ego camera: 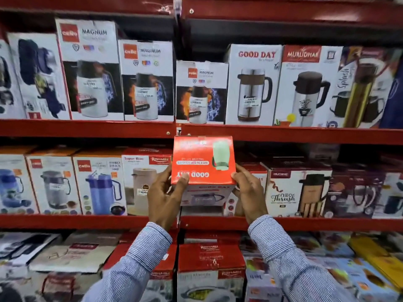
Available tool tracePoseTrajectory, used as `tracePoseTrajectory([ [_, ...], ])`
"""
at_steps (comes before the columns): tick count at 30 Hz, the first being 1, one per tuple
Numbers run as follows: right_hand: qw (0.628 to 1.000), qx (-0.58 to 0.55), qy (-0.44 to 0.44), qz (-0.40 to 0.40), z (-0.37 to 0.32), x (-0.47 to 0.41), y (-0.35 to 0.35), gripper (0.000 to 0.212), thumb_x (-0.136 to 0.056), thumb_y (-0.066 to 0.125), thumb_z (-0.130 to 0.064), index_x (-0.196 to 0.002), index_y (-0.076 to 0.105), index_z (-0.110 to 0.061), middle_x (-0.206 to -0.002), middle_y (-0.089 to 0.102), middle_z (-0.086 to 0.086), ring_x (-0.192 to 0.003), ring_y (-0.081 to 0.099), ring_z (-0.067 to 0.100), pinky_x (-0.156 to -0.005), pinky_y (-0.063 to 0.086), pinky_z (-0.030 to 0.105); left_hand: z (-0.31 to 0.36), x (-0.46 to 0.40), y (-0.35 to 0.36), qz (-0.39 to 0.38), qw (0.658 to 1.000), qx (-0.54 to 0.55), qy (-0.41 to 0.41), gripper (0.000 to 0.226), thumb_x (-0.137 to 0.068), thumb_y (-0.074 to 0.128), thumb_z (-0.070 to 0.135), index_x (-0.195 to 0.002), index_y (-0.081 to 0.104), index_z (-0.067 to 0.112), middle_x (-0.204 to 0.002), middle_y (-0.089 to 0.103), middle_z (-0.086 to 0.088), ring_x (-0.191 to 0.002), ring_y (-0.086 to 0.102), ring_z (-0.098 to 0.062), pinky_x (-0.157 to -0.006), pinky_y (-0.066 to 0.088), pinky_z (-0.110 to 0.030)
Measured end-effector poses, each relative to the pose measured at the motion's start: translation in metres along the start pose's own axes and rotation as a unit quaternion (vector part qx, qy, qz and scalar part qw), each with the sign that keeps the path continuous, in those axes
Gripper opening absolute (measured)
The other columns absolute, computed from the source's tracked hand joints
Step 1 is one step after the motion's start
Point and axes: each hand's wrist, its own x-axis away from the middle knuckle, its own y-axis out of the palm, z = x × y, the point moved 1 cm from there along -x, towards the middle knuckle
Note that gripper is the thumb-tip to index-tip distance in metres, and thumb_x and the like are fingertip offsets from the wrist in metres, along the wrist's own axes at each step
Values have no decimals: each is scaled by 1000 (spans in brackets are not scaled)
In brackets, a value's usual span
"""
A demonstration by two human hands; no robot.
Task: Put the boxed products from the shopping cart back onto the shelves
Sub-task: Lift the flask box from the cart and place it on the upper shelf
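Observation:
I hold a red Good Day box [202, 160] with a pale green jug pictured on its top, printed upside down from where I stand. My left hand [165, 195] grips its left lower corner and my right hand [248, 192] grips its right side. The box is raised in front of the middle red shelf [87, 221], at the gap between a Super Rivo box [144, 179] and a Neo Thrush box [294, 190]. Its white front face shows below the red top. The shopping cart is not in view.
The upper shelf [283, 132] carries Cello Magnum boxes [200, 92], a Good Day flask box [253, 83] and several others side by side. Below my arms the lowest level holds red Rishabh boxes [209, 264] and flat packs. All shelves are densely stocked.

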Motion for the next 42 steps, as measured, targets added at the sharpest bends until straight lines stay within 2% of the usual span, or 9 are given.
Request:
tracePoseTrajectory([
  [7,998,51,36,-16,30,-33,7,25,-74,53,-59,-93,69,-57,-102,78,-10,-102,71,16,-100,52,51,-41,-29,11,-6,1000,-5,-30,75,-70,65,72,-132,59,30,-126,69,2,-109,70,-15,-91,59,-46],
  [12,992,112,32,-48,31,-61,12,57,-79,50,-67,-121,67,-34,-105,78,-9,-102,72,14,-100,52,46,-50,-54,17,-27,999,-32,-29,51,-88,66,37,-136,56,22,-122,72,0,-109,70,-11,-93,59,-42],
  [16,977,201,12,-62,31,-80,17,44,-93,50,-54,-103,73,-18,-95,79,5,-93,74,28,-89,58,44,-65,-72,22,-50,996,-75,-26,42,-92,63,29,-134,56,24,-117,74,4,-107,69,-8,-96,58,-38],
  [19,956,293,-17,-26,29,-93,18,43,-93,53,-51,-87,75,-15,-75,75,2,-76,71,27,-66,52,29,-76,-78,27,-61,991,-119,-21,48,-92,63,26,-138,50,23,-121,72,4,-104,68,-4,-85,54,-8],
  [21,949,312,-30,-3,27,-102,17,44,-91,57,-49,-80,75,-10,-70,75,2,-69,71,23,-64,57,31,-78,-81,32,-61,988,-141,-23,51,-92,64,24,-140,47,20,-123,71,3,-102,66,-4,-78,48,1],
  [28,935,352,-35,32,24,-120,20,44,-88,62,-51,-86,79,-10,-83,76,10,-73,71,23,-73,61,37,-80,-77,44,-64,980,-185,-39,55,-92,63,23,-142,42,15,-133,65,-5,-119,63,-22,-99,47,-29],
  [32,929,364,-54,40,29,-120,18,47,-88,59,-54,-91,79,-12,-85,76,2,-77,70,18,-71,55,29,-99,-64,40,-73,974,-207,-50,58,-91,63,32,-142,40,18,-132,65,-4,-114,67,-24,-97,55,-39],
  [37,918,383,-96,28,42,-113,17,45,-90,54,-50,-76,71,-11,-64,70,4,-64,66,25,-64,57,41,-137,-47,36,-73,972,-191,-120,66,-86,54,53,-144,33,28,-134,64,-7,-110,68,-32,-90,59,-51],
  [42,920,373,-119,27,40,-109,16,38,-93,59,-40,-79,74,-9,-64,71,4,-60,66,21,-57,48,29,-148,-43,41,-30,978,-179,-107,52,-94,51,34,-143,34,32,-125,69,-11,-102,70,-35,-91,57,-51],
])
